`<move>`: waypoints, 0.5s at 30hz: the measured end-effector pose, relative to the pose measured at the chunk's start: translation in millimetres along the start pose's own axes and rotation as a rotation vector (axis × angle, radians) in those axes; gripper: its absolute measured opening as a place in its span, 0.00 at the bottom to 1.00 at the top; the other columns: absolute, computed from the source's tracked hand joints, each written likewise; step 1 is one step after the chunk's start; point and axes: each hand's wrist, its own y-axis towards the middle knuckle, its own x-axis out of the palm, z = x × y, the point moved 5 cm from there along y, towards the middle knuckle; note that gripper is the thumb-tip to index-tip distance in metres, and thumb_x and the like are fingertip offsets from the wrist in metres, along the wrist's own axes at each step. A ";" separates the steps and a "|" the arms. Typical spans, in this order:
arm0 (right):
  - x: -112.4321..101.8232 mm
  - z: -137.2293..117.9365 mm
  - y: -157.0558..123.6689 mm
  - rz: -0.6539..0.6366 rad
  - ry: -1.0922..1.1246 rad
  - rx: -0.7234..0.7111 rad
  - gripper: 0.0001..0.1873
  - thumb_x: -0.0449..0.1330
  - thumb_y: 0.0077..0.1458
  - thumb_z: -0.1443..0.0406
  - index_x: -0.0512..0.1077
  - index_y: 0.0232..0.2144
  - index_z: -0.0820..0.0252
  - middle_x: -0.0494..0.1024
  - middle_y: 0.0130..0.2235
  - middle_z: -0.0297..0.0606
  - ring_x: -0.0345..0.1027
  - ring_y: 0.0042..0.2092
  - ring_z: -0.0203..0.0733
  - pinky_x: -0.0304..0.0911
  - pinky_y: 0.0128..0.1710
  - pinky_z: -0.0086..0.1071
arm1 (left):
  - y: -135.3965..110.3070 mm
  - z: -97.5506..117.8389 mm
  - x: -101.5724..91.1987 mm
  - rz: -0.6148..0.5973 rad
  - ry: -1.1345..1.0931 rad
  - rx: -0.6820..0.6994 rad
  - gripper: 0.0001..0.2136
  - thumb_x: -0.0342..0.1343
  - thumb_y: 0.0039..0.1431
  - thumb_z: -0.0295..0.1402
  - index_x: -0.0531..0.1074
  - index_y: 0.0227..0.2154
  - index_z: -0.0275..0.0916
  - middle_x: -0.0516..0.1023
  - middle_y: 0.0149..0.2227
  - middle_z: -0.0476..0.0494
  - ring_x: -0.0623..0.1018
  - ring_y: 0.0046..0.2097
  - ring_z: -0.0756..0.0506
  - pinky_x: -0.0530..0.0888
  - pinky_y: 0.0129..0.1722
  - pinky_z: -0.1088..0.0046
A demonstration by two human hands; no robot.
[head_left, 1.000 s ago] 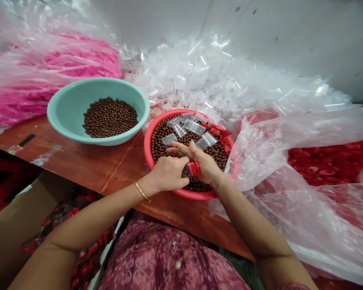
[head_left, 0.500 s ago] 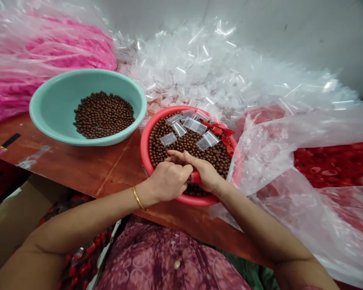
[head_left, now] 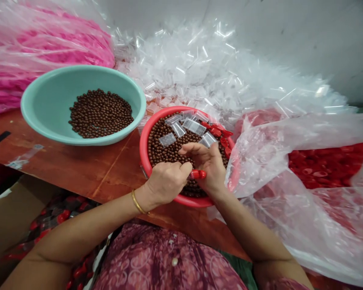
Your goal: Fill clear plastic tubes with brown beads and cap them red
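Observation:
My left hand [head_left: 167,182] is closed in a fist over the near side of a red basin [head_left: 144,141]. Out of its thumb side pokes the red cap [head_left: 199,174] of a small container; the fist hides the rest. My right hand [head_left: 213,169] is close beside that cap, fingers curved and apart, with nothing visible in them. Brown beads [head_left: 160,155] fill the basin below both hands. On the beads lie several flat clear plastic cases [head_left: 194,126] and, at the right rim, several red caps [head_left: 216,131].
A teal bowl [head_left: 42,108] with more brown beads stands left. Behind is a heap of clear cases [head_left: 199,68]; a bag of pink pieces [head_left: 66,44] lies back left. At right sits an open plastic bag [head_left: 260,149] of red caps. Below the table edge, a box holds red-capped containers [head_left: 54,217].
My right hand has drawn off the cap and opened, leaving more of the red cap showing. My left hand still grips the container. The view has shifted slightly.

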 end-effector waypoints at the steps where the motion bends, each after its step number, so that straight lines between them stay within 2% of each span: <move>1: -2.3 -4.1 -2.3 0.041 -0.038 -0.090 0.33 0.41 0.55 0.40 0.76 0.29 0.54 0.78 0.31 0.37 0.71 0.38 0.42 0.63 0.48 0.39 | -0.3 -0.6 0.0 0.015 0.012 -0.006 0.09 0.45 0.59 0.30 0.70 0.30 0.37 0.75 0.24 0.42 0.75 0.28 0.44 0.67 0.26 0.73; 3: -4.6 -9.5 -7.1 0.079 -0.133 -0.212 0.33 0.41 0.56 0.41 0.76 0.28 0.54 0.78 0.31 0.36 0.70 0.38 0.42 0.62 0.48 0.38 | -1.1 -1.6 0.1 0.055 0.027 -0.009 0.07 0.47 0.58 0.30 0.70 0.31 0.37 0.75 0.24 0.43 0.76 0.27 0.44 0.68 0.26 0.73; 4: -4.8 -9.9 -8.5 0.077 -0.177 -0.228 0.32 0.42 0.56 0.41 0.76 0.28 0.54 0.78 0.31 0.36 0.70 0.38 0.42 0.62 0.48 0.38 | -1.5 -1.6 0.0 0.082 0.032 -0.001 0.07 0.47 0.58 0.30 0.69 0.30 0.37 0.75 0.24 0.43 0.76 0.27 0.44 0.68 0.25 0.73; 7: -3.0 -3.5 -7.5 -0.002 -0.240 -0.135 0.32 0.42 0.57 0.43 0.76 0.29 0.56 0.78 0.32 0.36 0.70 0.38 0.41 0.62 0.48 0.37 | -3.3 0.2 -1.4 0.180 0.070 0.053 0.07 0.46 0.59 0.30 0.68 0.29 0.37 0.74 0.22 0.45 0.75 0.25 0.45 0.68 0.23 0.74; 12: 2.6 6.7 -4.2 -0.119 -0.201 0.025 0.36 0.38 0.57 0.41 0.76 0.32 0.58 0.79 0.33 0.38 0.72 0.37 0.41 0.65 0.46 0.37 | -6.1 4.1 -4.8 0.296 0.181 0.099 0.08 0.45 0.59 0.29 0.65 0.26 0.38 0.72 0.20 0.47 0.74 0.22 0.47 0.67 0.21 0.75; 15: 7.1 7.2 -5.9 -0.183 -0.183 0.033 0.32 0.40 0.59 0.44 0.75 0.39 0.57 0.79 0.39 0.38 0.71 0.44 0.41 0.63 0.51 0.38 | -5.9 6.1 -5.2 0.310 0.200 0.120 0.08 0.45 0.59 0.27 0.65 0.25 0.38 0.72 0.19 0.47 0.74 0.21 0.46 0.67 0.20 0.74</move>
